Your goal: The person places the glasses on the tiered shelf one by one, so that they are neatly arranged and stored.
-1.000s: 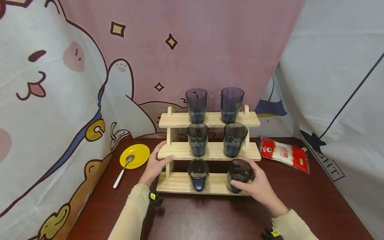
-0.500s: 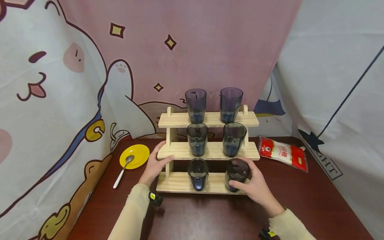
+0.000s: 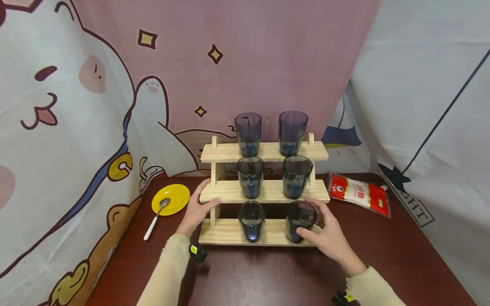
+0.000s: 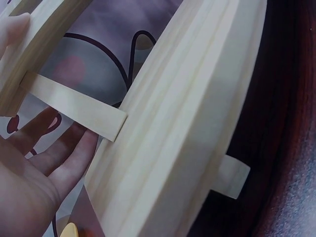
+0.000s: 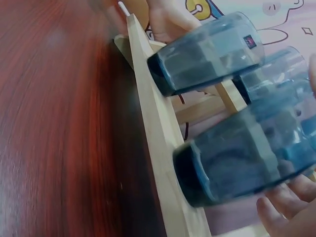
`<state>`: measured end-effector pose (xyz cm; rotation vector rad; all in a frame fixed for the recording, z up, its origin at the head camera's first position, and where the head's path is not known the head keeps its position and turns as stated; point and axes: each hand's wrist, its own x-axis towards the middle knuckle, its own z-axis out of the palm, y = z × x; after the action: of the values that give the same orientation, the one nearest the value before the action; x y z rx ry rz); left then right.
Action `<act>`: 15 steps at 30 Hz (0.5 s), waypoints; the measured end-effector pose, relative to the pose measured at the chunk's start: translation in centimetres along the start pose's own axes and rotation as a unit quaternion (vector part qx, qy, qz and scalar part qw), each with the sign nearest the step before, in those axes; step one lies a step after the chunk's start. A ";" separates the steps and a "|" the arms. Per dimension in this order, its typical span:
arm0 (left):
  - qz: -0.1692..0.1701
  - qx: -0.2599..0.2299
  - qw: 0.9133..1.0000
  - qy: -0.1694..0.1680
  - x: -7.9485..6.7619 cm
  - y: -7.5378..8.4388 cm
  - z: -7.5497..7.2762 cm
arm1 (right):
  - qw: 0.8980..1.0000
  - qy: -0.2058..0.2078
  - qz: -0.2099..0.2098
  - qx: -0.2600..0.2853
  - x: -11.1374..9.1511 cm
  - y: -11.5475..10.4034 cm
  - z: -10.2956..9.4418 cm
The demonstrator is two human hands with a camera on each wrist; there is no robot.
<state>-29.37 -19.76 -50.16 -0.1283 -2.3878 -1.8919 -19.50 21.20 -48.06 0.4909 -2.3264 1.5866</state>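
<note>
A three-tier wooden shelf (image 3: pixel 273 191) bears dark tinted glasses, two to a tier. My left hand (image 3: pixel 196 212) grips the shelf's left end at the middle tier. In the left wrist view its thumb lies on a plank, and the fingers (image 4: pixel 74 163) reach behind the upright. On the bottom tier, my right hand (image 3: pixel 329 233) surrounds the right-hand glass (image 3: pixel 296 219) with loosened fingers, the thumb at its front. In the right wrist view the fingertips (image 5: pixel 284 202) sit close beside that glass (image 5: pixel 232 153); contact is unclear. The left-hand bottom glass (image 3: pixel 252 221) stands upright.
A yellow plate (image 3: pixel 178 199) with a white-handled spoon (image 3: pixel 155 221) leaning on it lies left of the shelf. A red and white packet (image 3: pixel 360 193) lies to the right. Patterned cloth (image 3: pixel 287 55) hangs behind the dark red table (image 3: pixel 249 280).
The right-hand bottom glass has shifted slightly left on its tier. My right thumb and fingers have since loosened and drawn a little away from it. The left hand has stayed on the shelf.
</note>
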 end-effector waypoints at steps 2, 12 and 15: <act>0.002 0.000 1.000 -0.002 0.1 0.1 -0.1 | 1.000 0.002 0.002 -0.002 -0.1 -0.1 -0.6; -0.001 0.031 0.999 -0.017 0.4 0.8 -0.6 | 0.998 0.053 -0.015 -0.033 0.4 -0.7 -5.1; 0.007 0.060 0.998 -0.022 0.5 1.3 -1.1 | 0.993 0.070 0.003 -0.100 1.0 -0.5 -6.8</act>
<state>-29.71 -20.52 -48.60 -0.1806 -2.5143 -1.7524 -19.88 27.27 -44.82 0.3171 -2.3488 1.3247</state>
